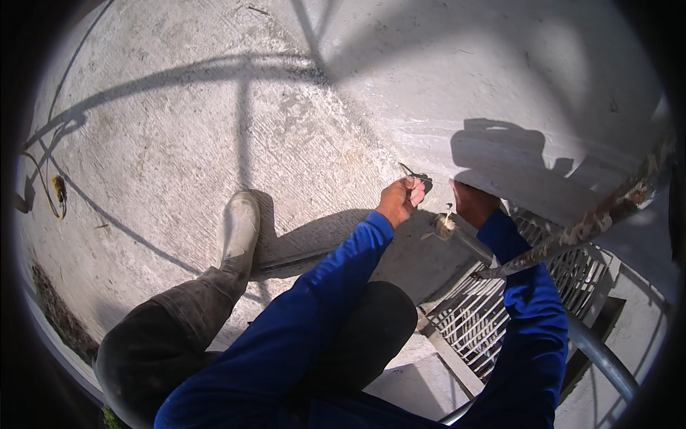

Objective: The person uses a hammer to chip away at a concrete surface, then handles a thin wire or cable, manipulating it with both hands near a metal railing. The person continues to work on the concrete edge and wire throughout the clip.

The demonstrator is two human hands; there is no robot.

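My left hand (400,201) is closed in a pinch, fingertips together, just above the concrete. A thin strand shows at its fingertips, its kind too small to make out. Its dark shadow falls right beside the fingers. My right hand (474,204) is a short way to the right, curled and in shade, with most of its fingers hidden; what it grips, if anything, does not show. Between and just below the hands is the end of a grey metal pipe (471,244), with a pale, frayed wrapping (445,226) tied around it.
A slatted metal grating (468,322) lies below my right forearm. A rusty, paint-flaked bar (579,232) slants across that arm from the right. My boot (240,225) rests on rough concrete (171,143). A yellow-and-black object with a cord (59,188) lies far left.
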